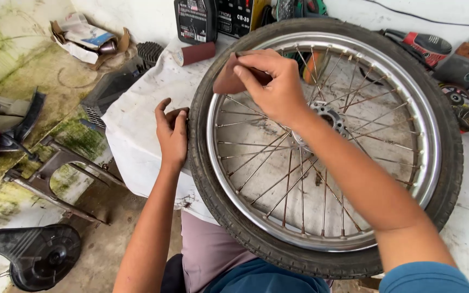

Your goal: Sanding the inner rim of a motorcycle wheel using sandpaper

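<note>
the spoked wheel [327,146] lies flat on the cloth-covered surface [137,125], overhanging its near edge; right hand [275,81] grip pinches a sandpaper piece [228,81] at the rim while left hand [172,133] grip rests loosely curled against the tyre, so uneven pressure risks tipping or snagging spokes.

Landmark: wheel [327,146]. Tyre black with ribbed tread; rim bright silver; spokes thin, silver going rust-brown. Sandpaper piece [229,81] at the wheel's upper left rim: reddish brown. Cloth [137,125] under the wheel: off-white, stained grey. Sandpaper roll [194,53] above the wheel's left edge: dark red. Floor [12,65] left of the wheel: pale concrete, green mossy patches. Bottle [195,20] above the wheel: black.
</note>
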